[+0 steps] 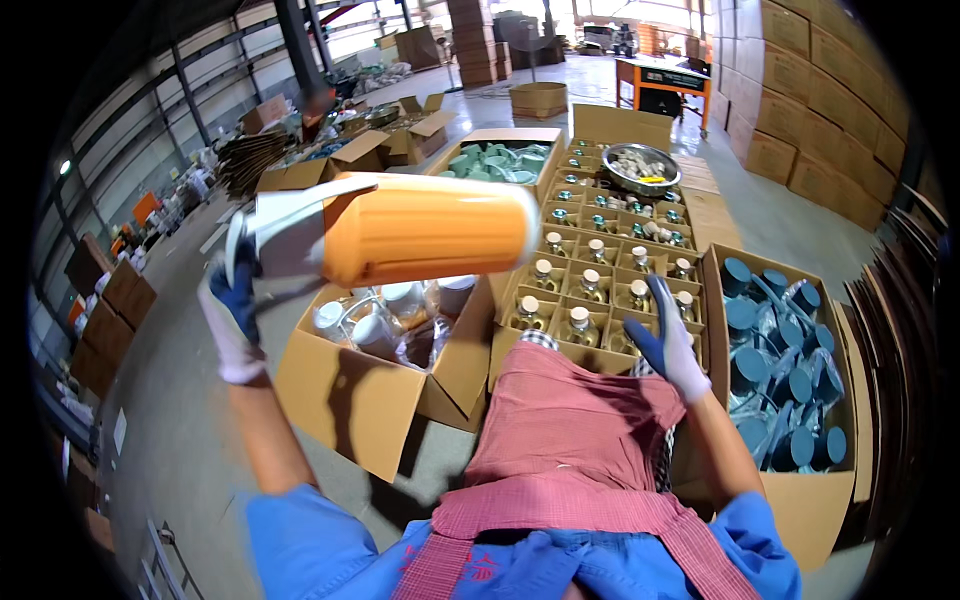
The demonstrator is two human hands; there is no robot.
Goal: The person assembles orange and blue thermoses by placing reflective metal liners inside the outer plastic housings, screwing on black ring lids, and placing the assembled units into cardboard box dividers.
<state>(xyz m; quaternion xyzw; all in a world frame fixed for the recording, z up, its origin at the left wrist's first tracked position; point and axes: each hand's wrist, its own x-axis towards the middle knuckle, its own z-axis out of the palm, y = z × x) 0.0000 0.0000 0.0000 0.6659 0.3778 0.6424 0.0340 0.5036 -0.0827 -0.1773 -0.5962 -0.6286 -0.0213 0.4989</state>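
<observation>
My left hand point(236, 315), in a blue and white glove, is closed round the handle of an orange vacuum jug point(430, 228) with a pale top. The jug lies sideways in the air above a carton point(350, 400) of white jugs point(375, 332). Over the near right part of a divided carton point(500, 345) my right hand point(668, 335), gloved alike, is spread with nothing in it. Shiny glass bottles point(580, 325) with pale caps stand upright in that carton's compartments, close to my right fingers. The raised jug hides part of the carton behind it.
Blue jugs point(790, 380) fill a carton at the right, beside stacked cardboard sheets point(900, 380). Green jugs point(495, 160) lie in a carton farther off. A metal bowl point(642, 185) of small pale pieces rests on the divided carton. Stacked boxes point(815, 110) line the far right.
</observation>
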